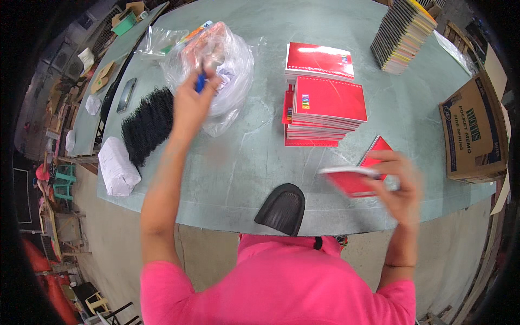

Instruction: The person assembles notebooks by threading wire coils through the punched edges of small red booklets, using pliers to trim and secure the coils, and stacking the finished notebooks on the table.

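My right hand, smeared by motion, grips a small red notebook near the table's front edge. Just behind it lies a red spiral notebook on the table, partly covered by that hand. Over the clear plastic bag at the back left, my left hand is closed around a small blue tool with a dark tip; its exact kind is not plain. Red notebooks or covers with punched edges stand in an upper stack and a nearer, uneven stack at the middle.
Black spiral coils lie in a heap at left, beside a white wrapped bundle. A black curved piece rests at the front edge. Spiral-bound notebooks stand piled at the back right, with a cardboard box on the right.
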Demonstrator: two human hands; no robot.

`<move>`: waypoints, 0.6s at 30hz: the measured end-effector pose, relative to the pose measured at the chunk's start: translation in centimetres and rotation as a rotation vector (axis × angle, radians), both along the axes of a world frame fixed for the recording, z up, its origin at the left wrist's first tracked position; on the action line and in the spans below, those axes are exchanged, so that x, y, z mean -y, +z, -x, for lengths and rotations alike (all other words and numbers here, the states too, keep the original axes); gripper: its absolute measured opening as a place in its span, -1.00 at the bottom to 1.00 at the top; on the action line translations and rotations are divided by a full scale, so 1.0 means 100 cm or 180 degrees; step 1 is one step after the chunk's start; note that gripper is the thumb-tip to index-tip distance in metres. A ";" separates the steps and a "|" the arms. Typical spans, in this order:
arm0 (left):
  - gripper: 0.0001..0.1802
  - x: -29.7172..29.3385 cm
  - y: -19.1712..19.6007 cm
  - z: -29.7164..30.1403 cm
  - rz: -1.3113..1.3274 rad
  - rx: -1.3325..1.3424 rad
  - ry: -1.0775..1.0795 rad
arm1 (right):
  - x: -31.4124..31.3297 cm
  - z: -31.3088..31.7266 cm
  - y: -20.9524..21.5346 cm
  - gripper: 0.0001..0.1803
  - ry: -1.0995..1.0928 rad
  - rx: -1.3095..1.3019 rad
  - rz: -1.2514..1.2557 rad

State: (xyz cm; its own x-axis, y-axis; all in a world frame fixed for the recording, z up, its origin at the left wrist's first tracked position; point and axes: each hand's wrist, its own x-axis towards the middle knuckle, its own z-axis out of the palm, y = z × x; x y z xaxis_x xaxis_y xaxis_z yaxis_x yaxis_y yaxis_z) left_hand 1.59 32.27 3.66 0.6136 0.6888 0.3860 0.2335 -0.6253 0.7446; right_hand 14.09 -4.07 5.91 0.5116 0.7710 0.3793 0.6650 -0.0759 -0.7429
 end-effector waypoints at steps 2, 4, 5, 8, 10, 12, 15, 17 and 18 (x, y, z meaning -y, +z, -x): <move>-0.55 -0.019 0.013 -0.003 -0.0306 -0.0141 0.0286 | 0.032 -0.020 0.007 -0.75 -0.0316 0.0176 -0.0345; -0.58 -0.018 0.008 -0.003 -0.0414 -0.0224 0.0309 | 0.055 -0.030 0.004 -0.73 -0.0366 0.0107 -0.0562; -0.59 -0.010 0.003 -0.001 -0.0386 -0.0331 0.0298 | 0.060 -0.032 -0.006 -0.74 -0.0361 0.0248 -0.0231; -0.62 0.010 -0.022 0.006 -0.0790 -0.0322 -0.0056 | 0.076 -0.040 -0.074 -0.74 -0.0383 0.0338 0.0895; -0.63 0.016 -0.039 0.016 -0.0879 -0.0371 -0.0250 | 0.090 -0.042 -0.106 -0.74 -0.0392 0.0006 0.1259; -0.63 0.024 -0.049 0.018 -0.0781 -0.0406 -0.0344 | 0.093 -0.040 -0.108 -0.74 -0.0370 -0.0212 0.1140; -0.64 0.033 -0.052 0.020 -0.0754 -0.0500 -0.0431 | 0.081 -0.044 -0.110 -0.75 -0.1000 -0.0522 0.1171; -0.63 0.036 -0.061 0.018 -0.0935 -0.0632 -0.0481 | 0.059 -0.045 -0.128 -0.64 -0.1478 0.0099 0.1114; -0.64 0.039 -0.066 0.016 -0.0933 -0.0703 -0.0541 | 0.051 -0.047 -0.141 -0.60 -0.1536 0.0509 0.1050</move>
State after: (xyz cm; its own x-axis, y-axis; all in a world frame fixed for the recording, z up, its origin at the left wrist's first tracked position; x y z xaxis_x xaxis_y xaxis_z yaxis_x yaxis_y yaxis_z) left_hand 0.02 28.35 -2.96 0.7995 0.4507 0.3970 0.2429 -0.8471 0.4726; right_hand 18.82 -9.14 -8.21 0.7892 0.5560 0.2609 0.5997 -0.6060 -0.5226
